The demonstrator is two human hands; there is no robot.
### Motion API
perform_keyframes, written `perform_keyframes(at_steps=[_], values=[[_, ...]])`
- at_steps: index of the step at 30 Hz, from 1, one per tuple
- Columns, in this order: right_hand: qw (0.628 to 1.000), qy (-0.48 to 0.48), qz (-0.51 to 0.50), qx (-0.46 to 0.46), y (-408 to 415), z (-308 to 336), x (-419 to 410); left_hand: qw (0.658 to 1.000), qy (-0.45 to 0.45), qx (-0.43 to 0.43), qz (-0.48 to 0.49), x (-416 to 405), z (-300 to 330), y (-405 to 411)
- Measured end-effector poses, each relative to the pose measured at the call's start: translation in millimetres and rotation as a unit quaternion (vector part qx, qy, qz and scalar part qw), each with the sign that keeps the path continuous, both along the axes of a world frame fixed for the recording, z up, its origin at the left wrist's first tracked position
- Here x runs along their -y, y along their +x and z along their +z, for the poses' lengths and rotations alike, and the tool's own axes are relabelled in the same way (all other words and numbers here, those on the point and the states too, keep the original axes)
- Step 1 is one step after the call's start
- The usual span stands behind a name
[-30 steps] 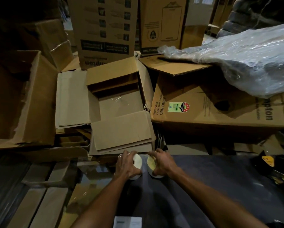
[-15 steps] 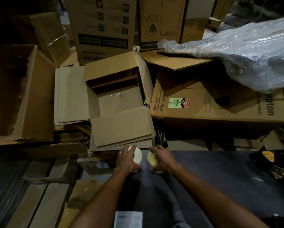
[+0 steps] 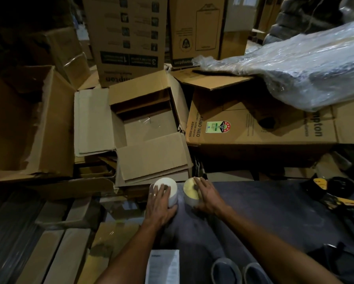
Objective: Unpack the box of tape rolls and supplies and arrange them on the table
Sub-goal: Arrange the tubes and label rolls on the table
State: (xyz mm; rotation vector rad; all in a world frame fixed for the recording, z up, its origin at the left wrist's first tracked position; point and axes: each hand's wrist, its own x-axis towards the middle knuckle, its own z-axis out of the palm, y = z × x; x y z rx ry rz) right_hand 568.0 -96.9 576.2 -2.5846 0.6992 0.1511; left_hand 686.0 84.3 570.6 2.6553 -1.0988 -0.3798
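Both hands sit on tape rolls at the far left corner of the tabletop point(image 3: 274, 212): the left hand point(image 3: 159, 203) lies over the top and near side of the white roll point(image 3: 167, 191), fingers curved round it, and the right hand point(image 3: 206, 198) cups the yellowish roll point(image 3: 189, 191) from its right side, fingers curled against it. Over the last second the hands have stayed clamped on the same two rolls, and the rolls have kept their places just beside each other, a narrow gap between them; what shifts in the view looks mostly like the head camera tipping, though the right-hand roll now seems more tilted, its yellow face turned toward the left. I judge that both rolls are being settled onto the dark cloth of the tabletop rather than carried, so this pair is close to placed and the hands should soon be free to let go.

Just beyond the rolls, the open cardboard box point(image 3: 149, 128) stands with its flaps spread; its floor shows only a scrap of clear film, so little seems left inside, though the near wall hides part of it. A printed leaflet point(image 3: 163, 267) lies at the near edge of the tabletop, and a black and yellow tool point(image 3: 332, 191), perhaps a tape dispenser, rests at the far right. Larger cartons and a plastic-wrapped bundle point(image 3: 315, 64) crowd the far side
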Motion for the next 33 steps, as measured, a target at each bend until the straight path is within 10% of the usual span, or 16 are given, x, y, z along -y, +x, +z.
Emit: perform_keyframes(at_steps=[8,33], values=[[0.998,0.015,-0.029,0.05,-63.8,26.2,-14.7,0.989,-0.123,-0.071,-0.027,-9.5,10.8,-49.9],[0.996,0.017,-0.07,0.059,-390.8,17.7,-10.8,0.984,-0.097,-0.031,-0.143,9.5,28.6,-323.9]])
